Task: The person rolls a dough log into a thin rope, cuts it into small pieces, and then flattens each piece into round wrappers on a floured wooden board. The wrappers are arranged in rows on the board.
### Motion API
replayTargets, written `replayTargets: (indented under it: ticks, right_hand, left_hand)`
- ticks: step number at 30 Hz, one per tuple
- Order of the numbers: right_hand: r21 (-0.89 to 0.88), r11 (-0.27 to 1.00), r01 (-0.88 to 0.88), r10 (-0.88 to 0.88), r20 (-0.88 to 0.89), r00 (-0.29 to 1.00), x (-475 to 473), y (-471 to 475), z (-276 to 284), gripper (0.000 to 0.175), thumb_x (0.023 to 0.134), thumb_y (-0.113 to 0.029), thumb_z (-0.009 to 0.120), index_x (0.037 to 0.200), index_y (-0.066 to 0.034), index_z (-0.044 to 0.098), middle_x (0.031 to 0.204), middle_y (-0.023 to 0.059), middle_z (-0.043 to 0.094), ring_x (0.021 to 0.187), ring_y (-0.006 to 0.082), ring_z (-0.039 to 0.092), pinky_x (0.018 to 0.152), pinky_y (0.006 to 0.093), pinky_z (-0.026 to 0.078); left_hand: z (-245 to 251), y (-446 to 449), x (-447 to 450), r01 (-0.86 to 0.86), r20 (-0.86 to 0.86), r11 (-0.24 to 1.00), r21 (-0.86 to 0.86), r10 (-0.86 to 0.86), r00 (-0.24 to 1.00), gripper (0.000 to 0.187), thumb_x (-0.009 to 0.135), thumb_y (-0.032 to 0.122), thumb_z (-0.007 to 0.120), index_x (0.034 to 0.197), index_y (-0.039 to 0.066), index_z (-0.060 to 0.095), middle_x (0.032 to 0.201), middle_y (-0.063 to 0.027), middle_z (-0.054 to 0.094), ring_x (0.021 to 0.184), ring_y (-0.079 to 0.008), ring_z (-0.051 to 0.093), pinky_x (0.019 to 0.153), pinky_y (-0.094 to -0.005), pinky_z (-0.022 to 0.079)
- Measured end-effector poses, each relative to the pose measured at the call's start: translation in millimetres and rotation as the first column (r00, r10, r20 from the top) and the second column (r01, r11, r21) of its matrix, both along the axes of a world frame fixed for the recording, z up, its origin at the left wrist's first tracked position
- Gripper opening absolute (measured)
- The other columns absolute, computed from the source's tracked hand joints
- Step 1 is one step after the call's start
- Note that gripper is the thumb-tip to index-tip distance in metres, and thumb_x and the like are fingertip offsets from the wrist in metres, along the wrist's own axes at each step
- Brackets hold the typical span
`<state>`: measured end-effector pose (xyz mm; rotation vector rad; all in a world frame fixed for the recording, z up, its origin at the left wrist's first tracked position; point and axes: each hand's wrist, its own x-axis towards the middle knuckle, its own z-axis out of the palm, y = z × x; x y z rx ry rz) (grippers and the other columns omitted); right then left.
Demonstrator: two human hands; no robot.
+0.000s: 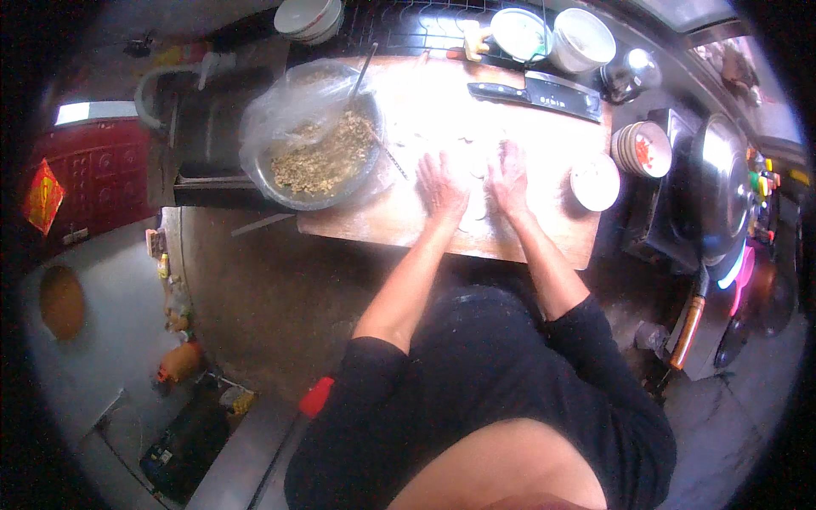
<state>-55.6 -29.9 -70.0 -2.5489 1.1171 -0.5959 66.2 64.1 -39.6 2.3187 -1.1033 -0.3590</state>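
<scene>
My left hand (440, 185) lies palm down on a wooden board (357, 226) whose middle is washed out by glare. To its right, my right hand (509, 178) is also palm down on the board, fingers pointing away from me. Small pale pieces, apparently dough (473, 224), lie between and around my hands. Whatever is under the palms is hidden. Left of my hands stands a large metal bowl of chopped filling (325, 162), partly covered by a clear plastic bag (299, 102). A utensil handle (364, 70) rises from it. A white bowl (595, 183) sits at the board's right side.
A cleaver (561, 95) with a black handle lies along the board's far edge. Stacked bowls (641, 150) and a large lidded pan (720, 185) stand to the right. White containers (583, 41) and a wire rack (408, 29) are behind. The sink (213, 127) is left.
</scene>
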Motion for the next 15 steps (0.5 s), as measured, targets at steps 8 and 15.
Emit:
replayTargets:
  ticks: [8,15]
  right_hand:
    - [0.184,0.983,-0.010,0.001,0.049,0.999,16,-43,50,0.034,0.086,-0.018,0.065,0.116,-0.0062,0.055,0.109,0.0172,0.059,0.102,0.0359,0.058,0.087,0.0485,0.049]
    - [0.098,0.983,0.155,-0.158,0.034,0.987,-52,-22,41,0.036,0.086,-0.024,0.068,0.115,-0.0055,0.058,0.110,0.0174,0.059,0.104,0.0362,0.058,0.090,0.0465,0.048]
  left_hand:
    - [-14,3,50,0.243,-0.026,0.969,-0.029,-0.244,0.969,0.032,0.086,0.002,0.054,0.118,0.002,0.059,0.113,-0.0246,0.057,0.108,-0.0409,0.056,0.091,-0.0457,0.048]
    - [-17,49,58,-0.007,-0.284,0.996,-0.092,-0.019,0.959,0.039,0.099,0.014,0.041,0.132,-0.006,0.048,0.121,-0.0309,0.058,0.115,-0.0447,0.055,0.100,-0.0489,0.044]
